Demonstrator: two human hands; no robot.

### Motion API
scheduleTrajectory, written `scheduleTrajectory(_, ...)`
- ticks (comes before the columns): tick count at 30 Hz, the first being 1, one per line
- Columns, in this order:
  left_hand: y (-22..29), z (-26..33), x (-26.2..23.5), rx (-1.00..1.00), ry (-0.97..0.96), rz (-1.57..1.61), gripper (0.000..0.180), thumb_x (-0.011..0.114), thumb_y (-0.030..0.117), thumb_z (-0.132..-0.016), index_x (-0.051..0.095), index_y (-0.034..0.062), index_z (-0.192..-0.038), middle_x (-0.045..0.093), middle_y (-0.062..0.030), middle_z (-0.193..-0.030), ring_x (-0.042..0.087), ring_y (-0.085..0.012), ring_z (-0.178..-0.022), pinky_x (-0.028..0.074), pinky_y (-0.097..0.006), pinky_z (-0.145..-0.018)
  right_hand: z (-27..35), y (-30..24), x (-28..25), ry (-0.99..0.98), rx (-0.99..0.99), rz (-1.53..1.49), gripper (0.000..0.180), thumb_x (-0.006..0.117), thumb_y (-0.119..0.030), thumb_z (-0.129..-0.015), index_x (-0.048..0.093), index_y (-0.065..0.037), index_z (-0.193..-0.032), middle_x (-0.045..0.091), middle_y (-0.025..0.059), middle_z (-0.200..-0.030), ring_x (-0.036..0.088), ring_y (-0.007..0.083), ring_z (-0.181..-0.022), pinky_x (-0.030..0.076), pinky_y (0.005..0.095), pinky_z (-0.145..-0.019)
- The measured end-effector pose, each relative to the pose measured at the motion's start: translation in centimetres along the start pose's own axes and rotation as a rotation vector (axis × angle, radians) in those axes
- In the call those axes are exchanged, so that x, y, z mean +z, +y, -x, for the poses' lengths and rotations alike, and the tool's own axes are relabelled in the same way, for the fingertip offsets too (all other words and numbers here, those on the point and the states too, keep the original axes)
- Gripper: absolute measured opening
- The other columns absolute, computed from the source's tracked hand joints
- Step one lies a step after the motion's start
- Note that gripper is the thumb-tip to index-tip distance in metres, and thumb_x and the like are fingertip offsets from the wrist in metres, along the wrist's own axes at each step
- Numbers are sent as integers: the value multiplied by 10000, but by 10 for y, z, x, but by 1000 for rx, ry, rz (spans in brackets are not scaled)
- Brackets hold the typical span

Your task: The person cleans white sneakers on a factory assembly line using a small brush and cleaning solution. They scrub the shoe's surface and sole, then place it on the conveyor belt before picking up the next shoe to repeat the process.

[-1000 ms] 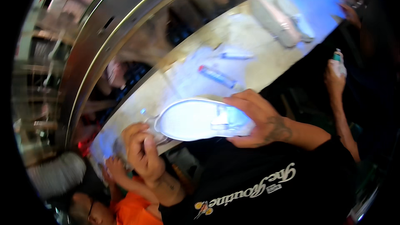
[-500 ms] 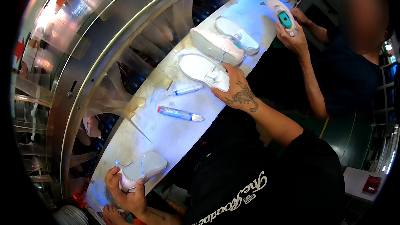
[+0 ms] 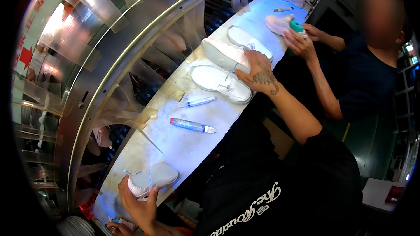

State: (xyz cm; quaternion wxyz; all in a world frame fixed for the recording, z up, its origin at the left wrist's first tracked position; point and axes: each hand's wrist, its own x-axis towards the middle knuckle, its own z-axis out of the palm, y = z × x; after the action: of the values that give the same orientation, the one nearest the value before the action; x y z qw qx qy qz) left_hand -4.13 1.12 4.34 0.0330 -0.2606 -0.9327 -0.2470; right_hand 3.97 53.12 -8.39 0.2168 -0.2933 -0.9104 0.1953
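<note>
Head view: left hand (image 3: 138, 203) at the near end of the desk (image 3: 183, 146), fingers curled round the heel of a white shoe (image 3: 153, 178) lying on its side; right hand (image 3: 258, 75) stretched far along the desk, closed over the end of another white shoe (image 3: 225, 54), a third shoe (image 3: 221, 84) just beside it sole-up. Probably light and soft in the upper, stiffer and easier to grip at sole and heel, so best taken there rather than by the crushable fabric. No true containers apart from a syringe (image 3: 199, 102) and a blue-filled tube (image 3: 192, 125) lying loose between the hands, contents too small to tell.
</note>
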Motion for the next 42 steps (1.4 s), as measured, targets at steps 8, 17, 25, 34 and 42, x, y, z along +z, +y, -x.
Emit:
scheduleTrajectory(8,52,-45,68,581,348,93,744,961,85,-781,598,84,-1430,639,-209,-1395,653,-445,-1252,532,-557,-1081,95,-105,-12,-1053,237,-1394,474,596,-312,-1165,497,-31,-1534,681,156,-1318,719,237,-1160,613,395,-948)
scheduleTrajectory(17,127,-46,167,876,35,370,362,762,98,-932,752,194,-1280,616,-130,-1465,589,-446,-1409,375,-643,-1244,90,-106,-12,-659,531,-1447,579,737,-199,-1056,532,33,-1546,681,166,-1355,654,194,-1243,564,336,-1034)
scheduleTrajectory(25,104,-41,180,622,29,384,592,907,88,-774,664,81,-1315,569,-256,-1450,566,-514,-1376,486,-605,-1148,32,-52,-24,-372,229,-646,617,781,-353,-971,653,15,-1450,746,205,-1296,714,305,-1170,555,403,-1047)
scheduleTrajectory(34,-37,-5,165,20,86,-83,585,866,186,-858,604,7,-1349,478,-286,-1518,435,-516,-1454,365,-619,-1221,4,-47,-50,-154,-96,-73,545,784,-361,-936,704,13,-1324,702,235,-1317,634,403,-1273,501,465,-1121)
scheduleTrajectory(42,-49,0,169,-75,166,-225,587,845,366,-889,633,-5,-1292,507,-281,-1442,444,-523,-1402,354,-651,-1195,-47,-201,19,-570,-673,-213,565,757,-308,-964,620,11,-1409,676,239,-1354,638,433,-1279,512,501,-1115)
